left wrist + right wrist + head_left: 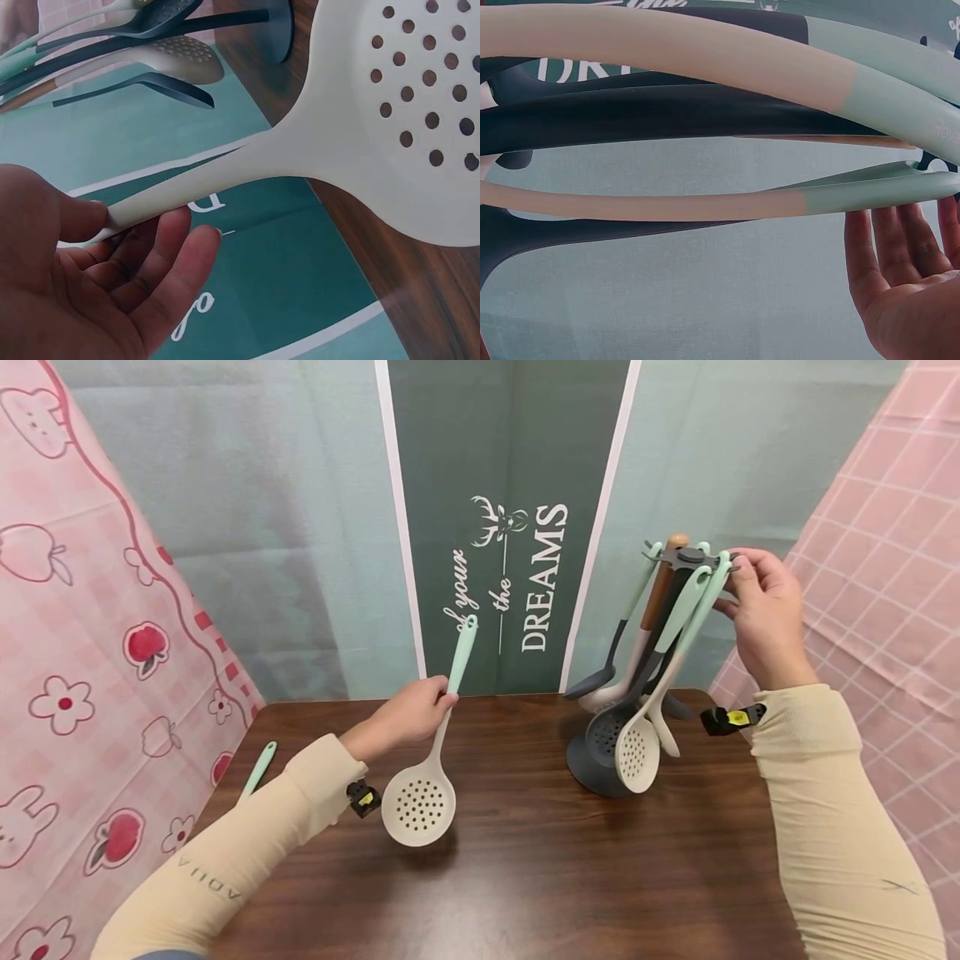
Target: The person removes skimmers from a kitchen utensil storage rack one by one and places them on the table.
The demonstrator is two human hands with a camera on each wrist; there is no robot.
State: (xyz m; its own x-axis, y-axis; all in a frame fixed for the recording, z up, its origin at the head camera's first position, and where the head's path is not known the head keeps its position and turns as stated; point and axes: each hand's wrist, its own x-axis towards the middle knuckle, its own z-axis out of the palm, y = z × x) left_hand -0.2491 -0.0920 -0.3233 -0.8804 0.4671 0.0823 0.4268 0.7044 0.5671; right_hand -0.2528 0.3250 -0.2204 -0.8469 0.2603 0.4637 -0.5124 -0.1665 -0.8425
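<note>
My left hand [416, 710] pinches a white skimmer [418, 806] by its handle, thumb on one side and fingertips on the other. The perforated head hangs down over the table and the mint handle end points up. My right hand [772, 614] is at the top of a dark utensil stand [592, 768], thumb and finger at one hook. In the right wrist view its fingers [885, 240] lie against the mint end of a utensil's handle [881, 193]. That utensil's white head [664, 732] is partly hidden behind a hanging white skimmer [637, 756].
Also hanging on the stand are a dark perforated skimmer [606, 733], a dark turner [591, 682] and other utensils. Another mint handle [260, 768] lies at the table's left, partly behind my left sleeve. Curtains surround the wooden table [525, 868] at the back and sides.
</note>
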